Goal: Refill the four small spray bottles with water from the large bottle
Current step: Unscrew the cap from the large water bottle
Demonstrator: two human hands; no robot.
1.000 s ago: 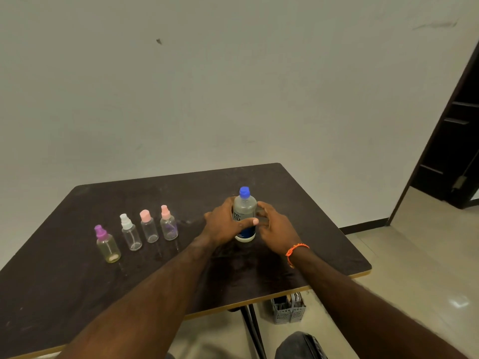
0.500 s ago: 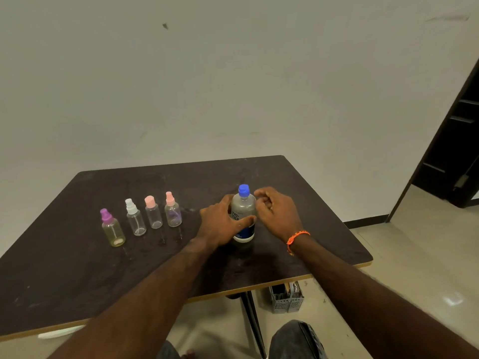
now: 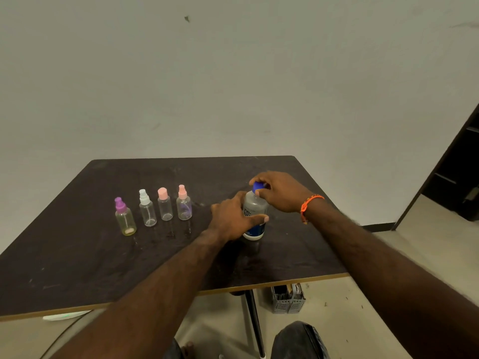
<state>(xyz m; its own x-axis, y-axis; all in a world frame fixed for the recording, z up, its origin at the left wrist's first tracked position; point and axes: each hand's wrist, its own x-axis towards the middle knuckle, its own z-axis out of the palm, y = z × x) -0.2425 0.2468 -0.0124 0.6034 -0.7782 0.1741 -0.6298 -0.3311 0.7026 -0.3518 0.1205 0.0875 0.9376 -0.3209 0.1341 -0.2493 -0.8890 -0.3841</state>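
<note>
Bottom centre of frame: dark-clothed knee (image 3: 298,340) of the person, black metal table leg (image 3: 255,325) just left of it. Grey perforated plastic basket (image 3: 287,298) sat on the floor under the table's near edge, lower centre.

Dark brown square tabletop with pale edge banding (image 3: 77,255) filled the middle band of the frame.

Left hand (image 3: 230,221) wrapped round the body of the large clear plastic water bottle with a blue-and-white label (image 3: 255,216), thumb across the front of the label. Bottle stood upright on the table, centre right. Right hand (image 3: 281,191) came over the top, fingertips curled and pinching the blue screw cap (image 3: 258,186); cap was on the neck. Orange braided band (image 3: 309,203) on the right wrist.

Left of the large bottle, centre left, four small clear spray bottles stood upright in a row, apart from each other: purple-capped yellowish one (image 3: 125,217) nearest, then white-topped (image 3: 147,211), pink round-capped (image 3: 164,208), pink nozzle-topped with purple tint (image 3: 184,206).

Plain off-white wall (image 3: 233,86) behind; dark doorway (image 3: 461,172) at right edge.
</note>
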